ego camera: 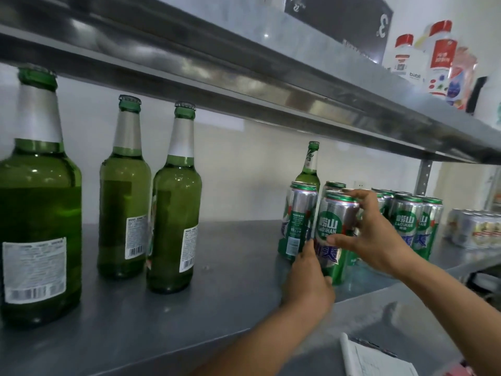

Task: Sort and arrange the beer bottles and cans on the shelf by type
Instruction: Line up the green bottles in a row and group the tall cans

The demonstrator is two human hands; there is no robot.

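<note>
Gripping one green-and-silver can (334, 229) with both hands, the person is holding it upright at the front of the can group, on the right half of the steel shelf (217, 267). The left hand (309, 278) is wrapping around the can's lower part from the near side. The right hand (371, 234) is pinching it from the right, fingers curling over the top rim and the thumb pressing the label. Whether the can's base is touching the steel I cannot tell. A neighbouring can (298, 221) is standing just beside it on the left, and more matching cans (414, 221) are clustering behind the right hand. A slim green bottle (311, 169) is rising behind them. Three large green bottles (123, 199) are standing on the left of the shelf, well apart from the cans, back labels facing outward. A pack of paler cans (477, 229) is sitting at the far right, and white red-capped containers (439, 58) are standing on the upper shelf (271, 85).
</note>
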